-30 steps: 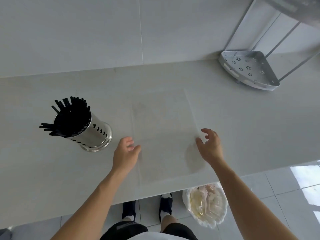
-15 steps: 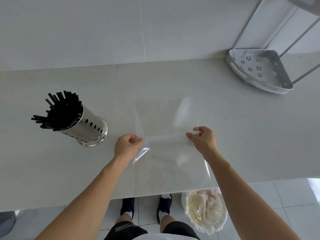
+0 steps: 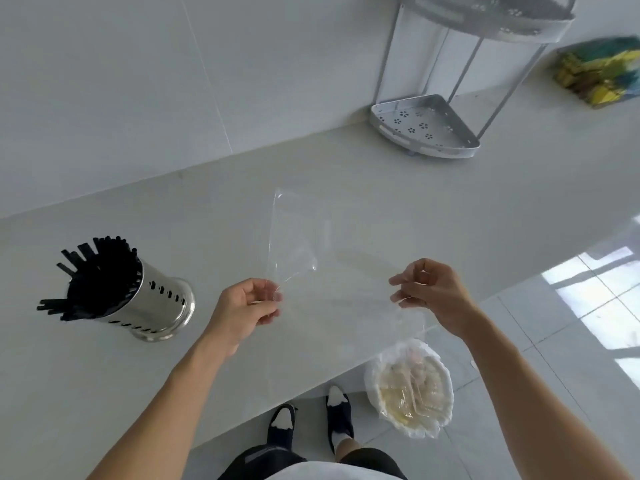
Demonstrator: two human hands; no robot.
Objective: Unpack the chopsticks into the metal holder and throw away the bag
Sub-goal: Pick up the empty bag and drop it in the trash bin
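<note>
A clear, empty plastic bag (image 3: 343, 271) is stretched above the pale counter (image 3: 450, 209). My left hand (image 3: 246, 310) pinches its left edge and my right hand (image 3: 431, 292) pinches its right edge. Far to the left stands the perforated metal holder (image 3: 162, 306), upright on the counter. Many black chopsticks (image 3: 97, 275) fill it and fan out of its top. On the floor below the counter edge, under my right forearm, sits a bin (image 3: 408, 389) lined with white plastic and holding rubbish.
A metal corner rack (image 3: 426, 129) stands at the back right against the tiled wall. A colourful object (image 3: 599, 71) lies on the counter at the far right. My feet in dark shoes (image 3: 311, 420) are on the floor tiles beside the bin.
Both hands closed on the bag's edges and lifted it off the counter, pulling it wider apart. The view has swung to the right. The holder has not moved.
</note>
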